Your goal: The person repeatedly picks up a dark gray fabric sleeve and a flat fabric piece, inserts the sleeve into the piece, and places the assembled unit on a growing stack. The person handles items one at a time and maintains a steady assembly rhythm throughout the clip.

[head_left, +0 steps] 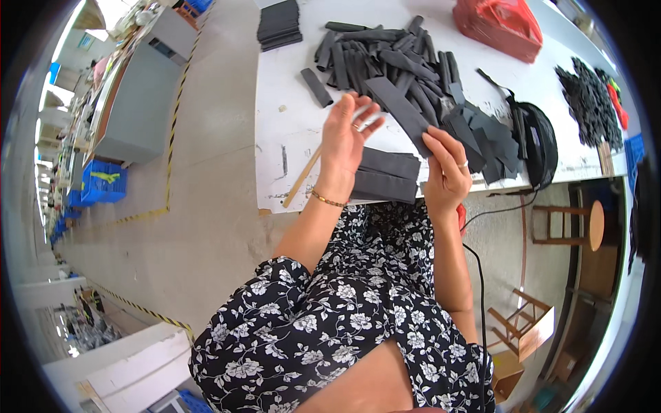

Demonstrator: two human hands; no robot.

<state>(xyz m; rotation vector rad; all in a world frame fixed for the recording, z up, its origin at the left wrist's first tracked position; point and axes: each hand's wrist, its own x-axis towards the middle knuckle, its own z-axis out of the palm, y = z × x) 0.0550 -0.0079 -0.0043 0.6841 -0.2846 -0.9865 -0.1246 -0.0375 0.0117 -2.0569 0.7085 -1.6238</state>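
Note:
My right hand (449, 167) pinches the lower end of a flat dark grey fabric strip (398, 110) between thumb and fingers. The strip slants up and left over the table. To its left, my left hand (350, 131) is raised with fingers apart, holding nothing. Below the hands, a stack of flat dark strips (387, 175) lies at the table's near edge. Beyond them spreads a heap of rolled or folded dark pieces (385, 58), with one loose piece (317, 87) at its left. Flat dark cut pieces (492, 141) lie overlapping on the right.
A wooden stick (301, 177) lies left of the strips. A neat dark stack (279, 24) sits at the far left corner, a red bag (499, 27) at the back. Rightward are a black mesh bag (537, 144) and a dark pile (587, 100). Stools (595, 226) stand beside the table.

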